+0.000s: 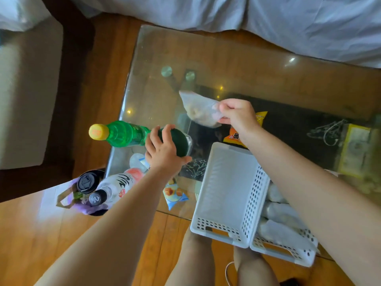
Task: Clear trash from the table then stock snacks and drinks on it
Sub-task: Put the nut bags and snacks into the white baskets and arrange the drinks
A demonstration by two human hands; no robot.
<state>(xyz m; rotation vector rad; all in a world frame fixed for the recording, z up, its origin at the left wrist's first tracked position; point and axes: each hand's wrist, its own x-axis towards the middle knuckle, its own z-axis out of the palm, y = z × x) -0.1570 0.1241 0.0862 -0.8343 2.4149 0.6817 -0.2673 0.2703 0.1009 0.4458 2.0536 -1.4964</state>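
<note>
My left hand [165, 149] grips the base of a green bottle [123, 133] with a yellow cap, held on its side above the left edge of the glass table [206, 58]. My right hand [237, 114] pinches a clear plastic snack bag [198, 109] over the middle of the table. Under my right wrist lies an orange snack packet [235, 137]. An empty white perforated basket [224, 193] stands at the table's near edge, and a second basket [288, 244] beside it holds pale packets. A small blue snack packet [174, 195] lies left of the baskets.
A bag [82, 201] on the floor at the left holds a black-lidded cup [87, 181] and a clear bottle [115, 186]. A bed with white sheets [268, 17] runs along the far side. A yellow box [356, 149] shows under the glass at right. My knees are below the table's near edge.
</note>
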